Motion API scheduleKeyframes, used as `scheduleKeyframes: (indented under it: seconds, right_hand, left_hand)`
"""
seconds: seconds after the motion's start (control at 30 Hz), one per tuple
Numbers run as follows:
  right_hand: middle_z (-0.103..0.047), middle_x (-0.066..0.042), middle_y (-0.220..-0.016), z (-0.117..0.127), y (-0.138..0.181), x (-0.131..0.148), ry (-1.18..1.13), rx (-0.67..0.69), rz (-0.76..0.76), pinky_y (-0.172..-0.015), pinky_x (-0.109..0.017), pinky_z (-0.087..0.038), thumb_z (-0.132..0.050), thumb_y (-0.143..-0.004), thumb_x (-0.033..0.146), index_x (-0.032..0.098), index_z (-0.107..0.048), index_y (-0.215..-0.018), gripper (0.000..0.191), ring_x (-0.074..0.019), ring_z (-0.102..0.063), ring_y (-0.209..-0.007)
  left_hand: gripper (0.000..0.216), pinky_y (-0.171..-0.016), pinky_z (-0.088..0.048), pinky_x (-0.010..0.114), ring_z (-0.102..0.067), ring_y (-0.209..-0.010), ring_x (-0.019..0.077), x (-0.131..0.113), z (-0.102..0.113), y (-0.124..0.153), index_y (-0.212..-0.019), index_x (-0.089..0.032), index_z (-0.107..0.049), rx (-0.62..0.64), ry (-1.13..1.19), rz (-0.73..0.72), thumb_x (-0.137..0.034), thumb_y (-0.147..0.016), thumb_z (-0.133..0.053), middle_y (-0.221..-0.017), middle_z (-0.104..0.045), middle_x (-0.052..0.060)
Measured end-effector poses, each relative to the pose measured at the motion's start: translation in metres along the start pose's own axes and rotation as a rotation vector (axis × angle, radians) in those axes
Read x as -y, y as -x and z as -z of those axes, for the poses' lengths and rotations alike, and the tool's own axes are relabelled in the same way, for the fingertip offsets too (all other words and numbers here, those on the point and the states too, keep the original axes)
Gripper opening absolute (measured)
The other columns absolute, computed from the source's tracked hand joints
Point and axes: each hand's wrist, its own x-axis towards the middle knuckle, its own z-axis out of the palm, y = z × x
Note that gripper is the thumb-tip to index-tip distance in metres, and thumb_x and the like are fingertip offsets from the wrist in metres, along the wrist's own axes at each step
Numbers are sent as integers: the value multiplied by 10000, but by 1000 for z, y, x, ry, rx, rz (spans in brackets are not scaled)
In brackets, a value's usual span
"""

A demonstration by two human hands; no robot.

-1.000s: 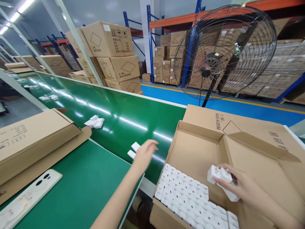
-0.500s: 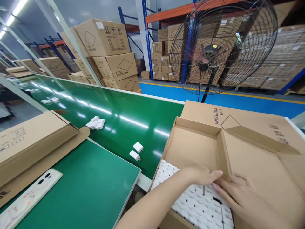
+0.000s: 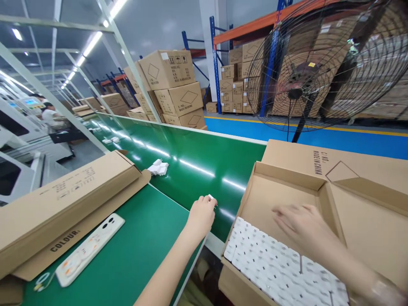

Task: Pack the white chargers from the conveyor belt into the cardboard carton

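Risk, judged: the white adapter point(image 3: 211, 196), at frame centre over the green belt point(image 3: 207, 148), could slip or turn, since the curled fingers hide most of it and only a corner shows. The right hand point(image 3: 296, 221) could knock the packed adapters point(image 3: 270, 255) askew, passing so near them in the carton point(image 3: 287, 176), lower right.

Left hand point(image 3: 202, 216): fingers closed around the adapter; whether lifted, cannot tell. Right hand: blurred, loosely open, nothing visible in it.
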Motion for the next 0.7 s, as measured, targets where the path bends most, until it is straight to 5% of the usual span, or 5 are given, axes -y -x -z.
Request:
scheduleKeyframes:
  seconds: [0.1,0.27,0.43,0.7]
  right_hand:
    - [-642,-48,-1011,-9,-59,57,86,76,57,-809,-341,-321,-327,-897,302,231,-553,-1044,278,-188,-543,-949]
    - [-643,-65,-951,-55,-119,113,202,191,28,-920,-445,-292,-507,-838,304,146,-584,-970,219,-213,-558,-939]
    - [-627,-46,-988,-81,-127,123,265,344,-21,-945,-474,-311,-561,-792,447,152,-595,-972,347,-201,-558,-950]
    - [-623,-58,-973,-88,-121,136,185,202,-7,-916,-441,-321,-520,-820,384,138,-553,-1022,320,-197,-564,-904]
  left_hand:
    - [298,-819,-368,343,-461,-1021,242,6,-20,-1,-995,-203,-582,72,-31,82,-90,-738,-481,-1049,-564,86]
    - [241,-766,-394,319,-490,-1010,245,-7,-36,-8,-885,-186,-622,54,-19,172,-67,-705,-514,-980,-609,97]
    - [159,-745,-405,318,-548,-936,239,18,-20,-4,-900,-169,-591,-88,24,352,-217,-799,-479,-960,-605,104]
    - [215,-674,-415,298,-606,-861,231,33,-24,-11,-1000,-165,-505,-180,171,520,-281,-832,-438,-939,-629,101]
